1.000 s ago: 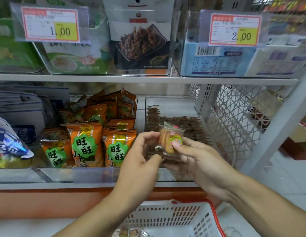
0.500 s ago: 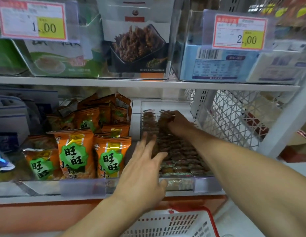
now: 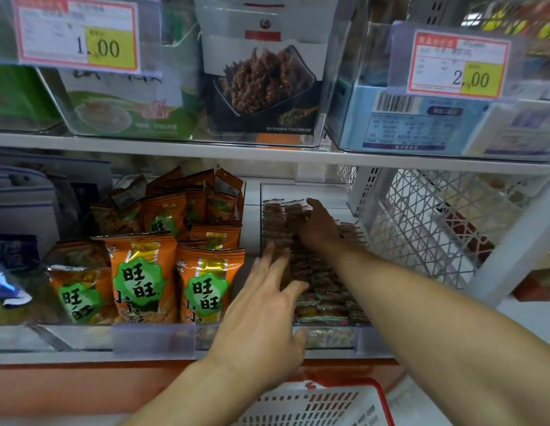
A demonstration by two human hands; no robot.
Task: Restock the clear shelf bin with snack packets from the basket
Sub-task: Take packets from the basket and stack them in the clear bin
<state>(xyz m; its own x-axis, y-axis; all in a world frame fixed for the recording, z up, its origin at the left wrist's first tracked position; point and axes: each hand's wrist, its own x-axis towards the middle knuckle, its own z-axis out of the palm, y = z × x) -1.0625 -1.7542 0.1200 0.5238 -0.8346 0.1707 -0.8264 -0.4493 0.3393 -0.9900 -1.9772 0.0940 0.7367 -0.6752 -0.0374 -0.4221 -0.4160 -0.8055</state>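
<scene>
White store shelf point(image 3: 267, 156), orange bags point(image 3: 138, 281) crowd beside the clear bin point(image 3: 298, 189). My left hand point(image 3: 261, 321) hovers flat, right hand point(image 3: 320, 224) deep among snack packets point(image 3: 323, 290), grip hidden. Basket point(image 3: 323, 401) below.

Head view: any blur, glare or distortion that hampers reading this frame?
Head view: wide-angle bowing bends the shelf edge; motion blur softens the price tags; the right hand sits in shadow deep in the clear bin; the left hand is well lit.
</scene>
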